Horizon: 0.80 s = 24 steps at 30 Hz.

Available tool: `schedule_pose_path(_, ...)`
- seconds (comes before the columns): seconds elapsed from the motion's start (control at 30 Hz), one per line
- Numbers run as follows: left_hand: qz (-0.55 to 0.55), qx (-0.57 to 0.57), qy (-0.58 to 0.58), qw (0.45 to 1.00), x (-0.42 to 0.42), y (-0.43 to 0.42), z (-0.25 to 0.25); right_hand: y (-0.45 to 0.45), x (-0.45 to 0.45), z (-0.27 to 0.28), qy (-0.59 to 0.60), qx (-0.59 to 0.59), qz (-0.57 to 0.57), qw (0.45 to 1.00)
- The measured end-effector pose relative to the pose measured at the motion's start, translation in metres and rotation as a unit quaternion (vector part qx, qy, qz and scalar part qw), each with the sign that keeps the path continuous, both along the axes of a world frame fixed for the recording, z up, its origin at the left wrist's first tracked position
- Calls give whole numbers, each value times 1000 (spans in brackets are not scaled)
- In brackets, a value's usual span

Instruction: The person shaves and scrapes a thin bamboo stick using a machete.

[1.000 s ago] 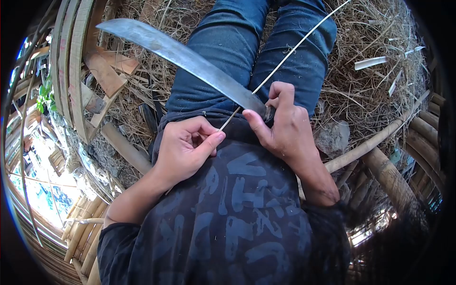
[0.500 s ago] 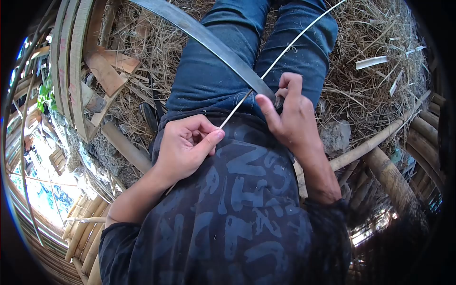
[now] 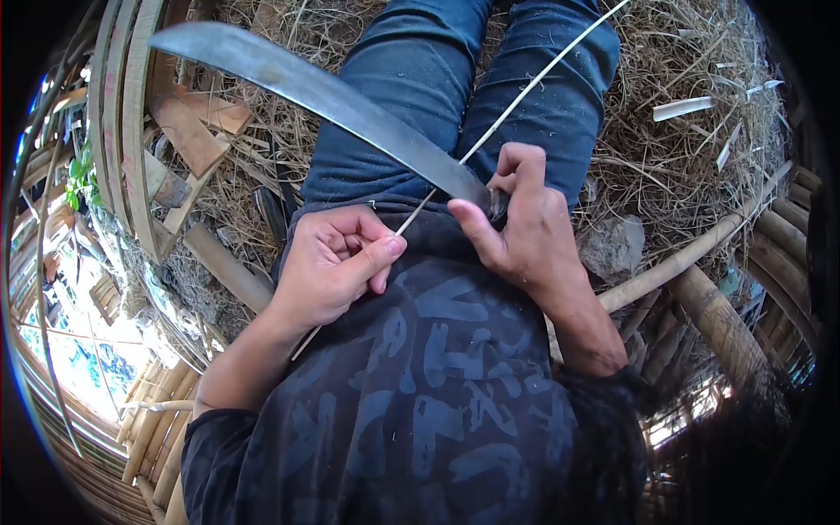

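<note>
My left hand (image 3: 337, 267) pinches a thin pale strip (image 3: 516, 102) between thumb and index finger in front of my shirt. The strip runs diagonally up over my legs to the top right, and its lower end shows below my wrist. My right hand (image 3: 525, 219) is closed on the dark handle of a long curved blade (image 3: 319, 98). That blade points to the upper left and crosses over the strip near the handle. Most of the handle is hidden by my fingers.
Dry straw (image 3: 674, 149) and pale shavings (image 3: 682, 108) lie around my legs. At the left are wooden slats (image 3: 136, 122) and wood offcuts (image 3: 188, 136). A rock (image 3: 614, 249) and bamboo poles (image 3: 722, 328) are at the right.
The blade first swung up and right with my right hand, then came back down and left. My left hand has shifted slightly left, still pinching the strip.
</note>
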<state>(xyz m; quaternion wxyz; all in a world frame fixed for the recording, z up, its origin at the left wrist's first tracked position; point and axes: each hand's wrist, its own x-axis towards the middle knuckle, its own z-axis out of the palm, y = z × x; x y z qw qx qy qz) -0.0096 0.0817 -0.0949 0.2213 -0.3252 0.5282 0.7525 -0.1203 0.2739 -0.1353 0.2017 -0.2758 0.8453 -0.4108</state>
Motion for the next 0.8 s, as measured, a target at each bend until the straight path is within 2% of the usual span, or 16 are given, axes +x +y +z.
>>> schedule_pose_path(0.1,-3,-10,-14,1000,-2,-2,1,-2,-10,-4,-12,27,-30,999)
schedule_pose_path(0.23,-1,14,-29,999,-1,-1,3,-1,-2,-4,-50,-7,-37,998)
schedule_pose_path(0.33,2,17,-23,1000,-1,0,3,-2,-3,-2,2,-7,-8,1000)
schedule_pose_path(0.4,8,13,-19,1000,-1,-1,3,-5,-9,-3,-26,-10,-20,999)
schedule_pose_path(0.47,7,20,-44,999,-1,-1,1,-6,-11,-7,-37,38,-52,997)
schedule_pose_path(0.67,19,40,-28,999,-3,-1,3,-5,-7,1,-33,-29,4,999)
schedule_pose_path(0.8,2,14,-15,1000,1,-2,-2,-1,-21,-8,-56,37,-67,996)
